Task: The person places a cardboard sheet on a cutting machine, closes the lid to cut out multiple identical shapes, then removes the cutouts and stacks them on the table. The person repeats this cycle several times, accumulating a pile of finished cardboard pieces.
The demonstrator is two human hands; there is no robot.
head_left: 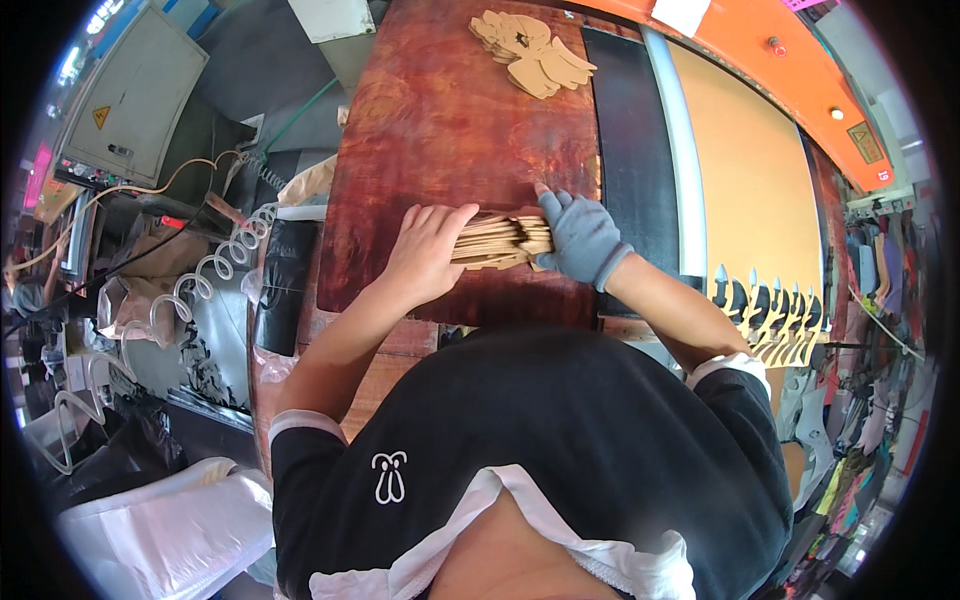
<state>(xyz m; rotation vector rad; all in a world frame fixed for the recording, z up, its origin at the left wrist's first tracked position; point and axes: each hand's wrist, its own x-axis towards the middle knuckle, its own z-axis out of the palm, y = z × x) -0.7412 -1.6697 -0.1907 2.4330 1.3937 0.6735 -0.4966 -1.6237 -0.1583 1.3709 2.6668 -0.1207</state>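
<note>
A stack of thin tan cut-out sheets (490, 243) stands on edge on the reddish-brown wooden table (440, 120), near its front edge. My bare left hand (430, 250) grips the stack's left end, fingers on its far side. At the other end my right hand (582, 240), in a grey glove with a bare fingertip showing, is closed on it, thumb toward me. Dark edges show among the sheets near the right hand. Farther off, a loose pile of similar tan cut-out pieces (530, 52) lies at the table's far edge.
On the right, a tan sheet (745, 170) with shapes cut from its near end lies beside a pale bar (678, 150) and an orange machine (800, 75). A coiled clear hose (215, 265) hangs left, near a grey cabinet (135, 90). A white padded bundle (175, 530) sits lower left.
</note>
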